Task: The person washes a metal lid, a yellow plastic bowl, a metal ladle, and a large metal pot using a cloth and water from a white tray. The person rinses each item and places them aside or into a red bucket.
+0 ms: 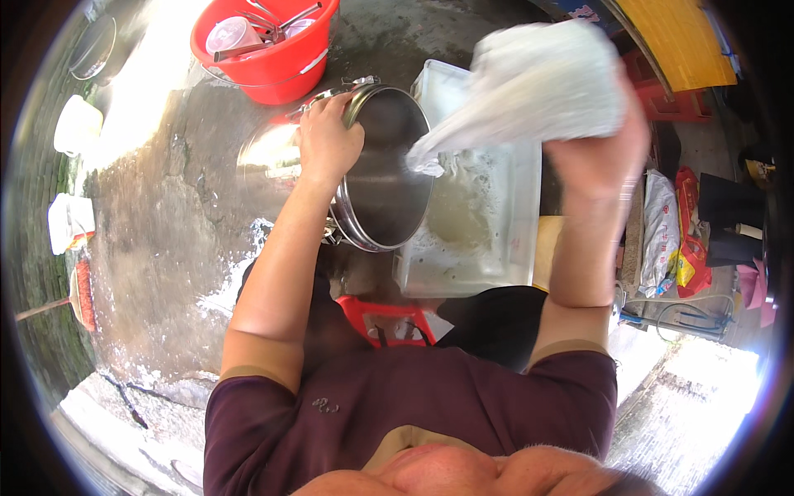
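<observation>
A stainless steel drum [388, 186] with clamps at its rim lies tilted, its round mouth turned towards a translucent plastic tub [526, 248]. My left hand [332, 137] grips the drum's upper rim, with the thumb by the opening. In my right hand [592, 161] is a wet-looking white cloth [539, 87], raised over the tub and blurred by motion. The cloth's trailing end hangs near the drum's mouth; whether it touches the rim I cannot tell. Cloudy, sudsy water [459, 217] stands in the tub. The fingers of my right hand are mostly hidden behind the cloth.
A red bucket [282, 84] holding metal pieces and a plastic container stands beyond the drum. Near my legs is a red plastic stool [356, 316]. Sacks [659, 235] lie at right. White buckets [71, 223] and a broom [84, 294] are along the left.
</observation>
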`<move>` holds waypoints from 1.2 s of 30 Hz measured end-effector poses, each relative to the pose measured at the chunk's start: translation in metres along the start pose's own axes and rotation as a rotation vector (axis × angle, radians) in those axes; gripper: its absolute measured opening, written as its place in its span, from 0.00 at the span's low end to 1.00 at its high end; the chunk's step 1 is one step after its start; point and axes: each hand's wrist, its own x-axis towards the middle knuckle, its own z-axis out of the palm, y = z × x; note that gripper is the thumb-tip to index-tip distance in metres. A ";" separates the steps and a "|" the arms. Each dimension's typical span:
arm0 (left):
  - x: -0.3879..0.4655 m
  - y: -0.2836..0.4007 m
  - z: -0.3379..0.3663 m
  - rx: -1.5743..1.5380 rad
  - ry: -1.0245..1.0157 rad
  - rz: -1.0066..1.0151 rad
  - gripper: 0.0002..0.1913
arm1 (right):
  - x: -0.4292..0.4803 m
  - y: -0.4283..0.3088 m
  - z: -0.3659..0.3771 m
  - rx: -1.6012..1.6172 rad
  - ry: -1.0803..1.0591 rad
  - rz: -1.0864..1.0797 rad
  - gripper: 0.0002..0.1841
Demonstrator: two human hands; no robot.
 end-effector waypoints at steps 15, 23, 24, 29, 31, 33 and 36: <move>0.002 0.007 0.010 -0.058 -0.079 0.089 0.24 | -0.002 0.326 -0.282 -2.318 -0.277 0.183 0.15; 0.011 0.017 0.011 -0.086 -0.097 0.093 0.23 | -0.036 0.293 -0.240 -1.368 -0.049 0.657 0.24; 0.011 0.019 0.011 -0.099 -0.106 0.076 0.23 | -0.050 0.271 -0.255 -1.169 0.070 0.548 0.25; 0.012 0.019 0.015 -0.016 -0.041 0.091 0.24 | -0.053 0.093 -0.170 -0.491 0.415 0.377 0.22; 0.013 0.018 0.021 -0.001 -0.028 0.090 0.24 | -0.051 0.036 -0.149 -0.407 0.590 0.134 0.18; 0.013 0.017 0.021 0.003 -0.027 0.084 0.25 | -0.038 -0.023 -0.122 -0.211 0.724 -0.066 0.12; 0.015 0.018 0.019 -0.037 -0.052 0.087 0.25 | -0.028 -0.112 -0.076 -0.213 0.474 -0.319 0.10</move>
